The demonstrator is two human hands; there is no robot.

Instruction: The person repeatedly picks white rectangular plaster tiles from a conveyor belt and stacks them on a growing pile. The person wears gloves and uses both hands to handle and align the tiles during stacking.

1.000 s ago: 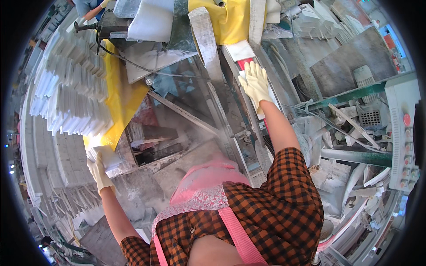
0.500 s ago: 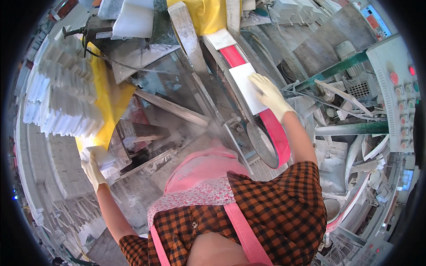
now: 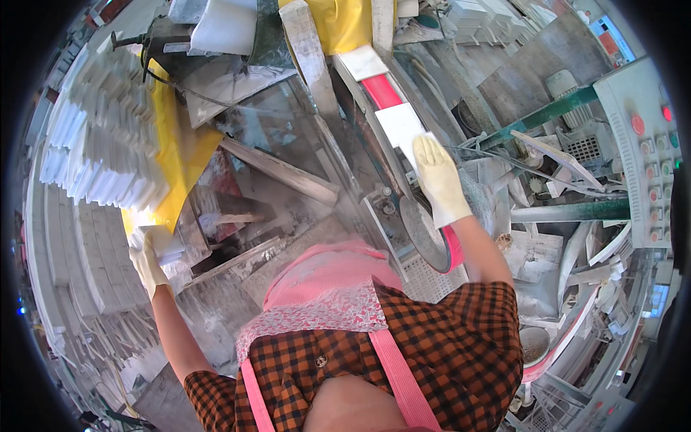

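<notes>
My right hand (image 3: 437,180), in a pale cream glove, lies on top of the near end of a white slab (image 3: 398,124). The fingers are stretched out and close to one another; the hand is flat and not clamped around anything. This slab rests on the red belt (image 3: 381,91) of a long narrow machine, and my glove covers a part of it, so I cannot tell if there is one piece or two under it. Farther along the same belt, a second white slab (image 3: 361,63) lies apart from the first, just before the yellow sheet (image 3: 335,27) that hangs there.

My left hand (image 3: 149,266), in the same kind of glove, is at my left side, against the outer edge of some small white pieces (image 3: 161,245). The fingers are touching this edge, but I cannot tell whether they are clamped on it. These pieces are near the lower end of the yellow cloth (image 3: 176,162). Beyond them, along this cloth, stand the tall rows of white slabs (image 3: 104,140). At my far right there is a grey control panel (image 3: 632,137) with round buttons.
</notes>
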